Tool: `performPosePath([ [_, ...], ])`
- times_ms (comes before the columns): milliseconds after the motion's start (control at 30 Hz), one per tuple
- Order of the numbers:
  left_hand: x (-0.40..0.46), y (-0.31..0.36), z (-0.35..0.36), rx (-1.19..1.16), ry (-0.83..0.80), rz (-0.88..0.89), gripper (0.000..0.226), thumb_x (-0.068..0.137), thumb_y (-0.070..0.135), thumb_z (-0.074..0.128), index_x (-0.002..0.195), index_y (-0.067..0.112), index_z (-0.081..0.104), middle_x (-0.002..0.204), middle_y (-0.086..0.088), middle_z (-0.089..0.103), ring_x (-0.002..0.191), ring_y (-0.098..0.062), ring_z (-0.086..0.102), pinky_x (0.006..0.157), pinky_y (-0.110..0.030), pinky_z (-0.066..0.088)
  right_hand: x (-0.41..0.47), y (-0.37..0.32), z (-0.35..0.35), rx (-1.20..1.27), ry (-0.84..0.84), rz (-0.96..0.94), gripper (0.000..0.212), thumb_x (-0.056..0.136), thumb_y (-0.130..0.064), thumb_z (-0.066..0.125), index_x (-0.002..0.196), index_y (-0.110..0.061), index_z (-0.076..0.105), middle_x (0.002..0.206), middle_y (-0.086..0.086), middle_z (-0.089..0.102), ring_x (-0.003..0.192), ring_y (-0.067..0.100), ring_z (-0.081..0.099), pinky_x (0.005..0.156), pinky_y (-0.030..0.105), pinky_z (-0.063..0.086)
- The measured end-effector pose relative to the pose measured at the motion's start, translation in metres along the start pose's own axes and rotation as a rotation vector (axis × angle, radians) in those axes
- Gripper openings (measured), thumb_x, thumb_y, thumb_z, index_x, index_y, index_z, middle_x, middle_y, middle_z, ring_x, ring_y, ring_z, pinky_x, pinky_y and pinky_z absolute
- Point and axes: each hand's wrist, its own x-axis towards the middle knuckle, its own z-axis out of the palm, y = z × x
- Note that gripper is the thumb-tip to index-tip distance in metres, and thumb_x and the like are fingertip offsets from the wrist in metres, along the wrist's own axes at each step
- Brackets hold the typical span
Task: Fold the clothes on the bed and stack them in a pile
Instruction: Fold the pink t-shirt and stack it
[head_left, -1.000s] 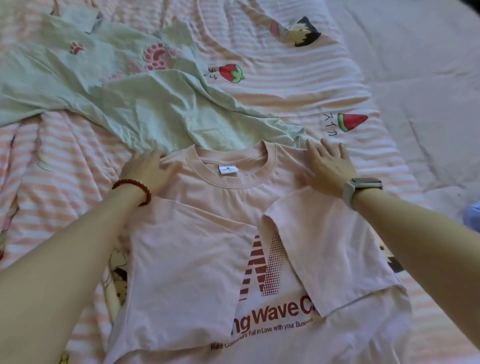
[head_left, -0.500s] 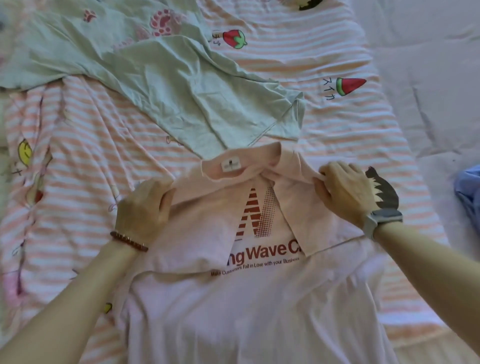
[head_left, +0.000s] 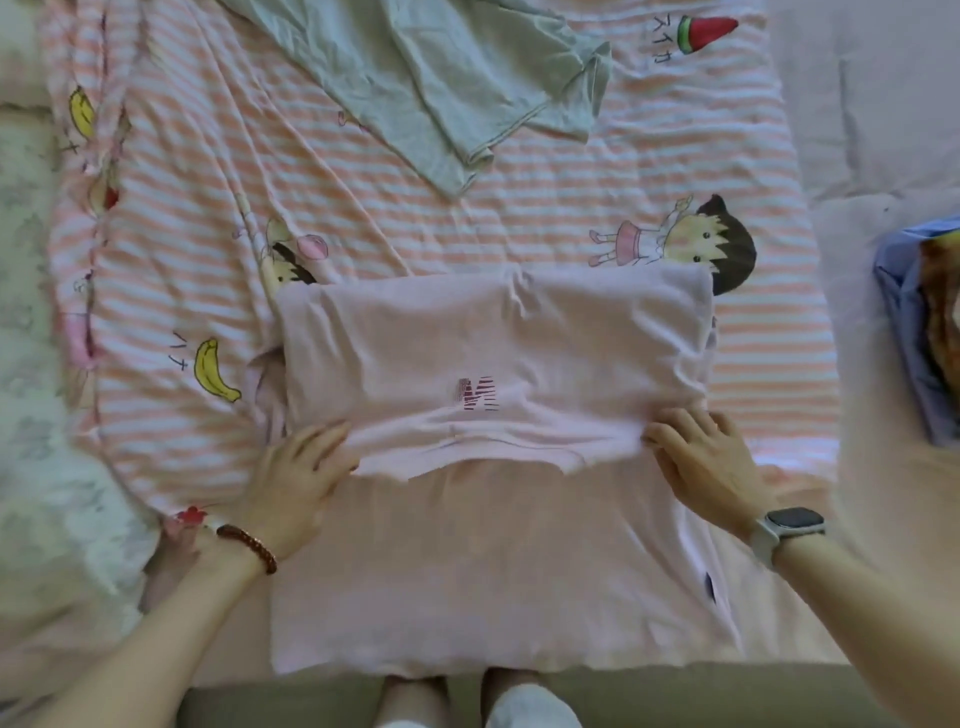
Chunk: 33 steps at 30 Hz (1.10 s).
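Observation:
A pale pink t-shirt lies on the near part of the bed, its top half folded down toward me over the lower half. A faint red print shows through the folded layer. My left hand grips the left end of the folded edge. My right hand, with a watch on the wrist, grips the right end. A light green garment lies unfolded and crumpled at the far side of the bed.
The bed carries a pink-and-white striped sheet with cartoon and fruit prints. A blue bundle sits at the right edge. White bedding bunches along the left. The bed's near edge and my feet show at the bottom.
Both hands took the pink shirt's shoulders at the collar and pulled the top half down toward me, folding it over the lower half. The view dropped toward the bed's near edge.

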Motion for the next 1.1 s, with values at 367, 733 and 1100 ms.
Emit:
performPosePath([
  [367, 0.088, -0.009, -0.023, 0.073, 0.105, -0.192, 0.036, 0.086, 0.024, 0.044, 0.106, 0.004, 0.065, 0.110, -0.019, 0.062, 0.100, -0.037, 0.058, 0.083, -0.048, 0.042, 0.063, -0.002, -0.019, -0.059, 0.158, 0.143, 0.029, 0.086, -0.013, 0.042, 0.097, -0.003, 0.066, 0.099, 0.015, 0.065, 0.088, 0.035, 0.063, 0.074, 0.039, 0.042],
  [733, 0.151, -0.094, -0.022, 0.133, -0.398, -0.340, 0.044, 0.095, 0.032, 0.042, 0.138, 0.025, 0.036, 0.137, -0.003, 0.044, 0.127, -0.022, 0.036, 0.096, -0.043, 0.033, 0.132, 0.065, -0.011, -0.285, -0.397, 0.373, 0.046, 0.101, -0.022, 0.027, 0.146, -0.022, 0.018, 0.151, -0.003, 0.026, 0.137, 0.018, 0.023, 0.105, 0.042, 0.024],
  [1100, 0.170, -0.105, -0.061, -0.215, -0.354, -0.441, 0.014, 0.084, 0.020, 0.063, 0.085, 0.006, 0.061, 0.091, -0.010, 0.055, 0.088, -0.029, 0.051, 0.068, -0.031, 0.032, 0.158, 0.062, -0.044, -0.044, -0.274, 0.469, 0.023, 0.092, -0.009, 0.039, 0.110, -0.004, 0.052, 0.110, 0.018, 0.050, 0.092, 0.036, 0.053, 0.069, 0.038, 0.043],
])
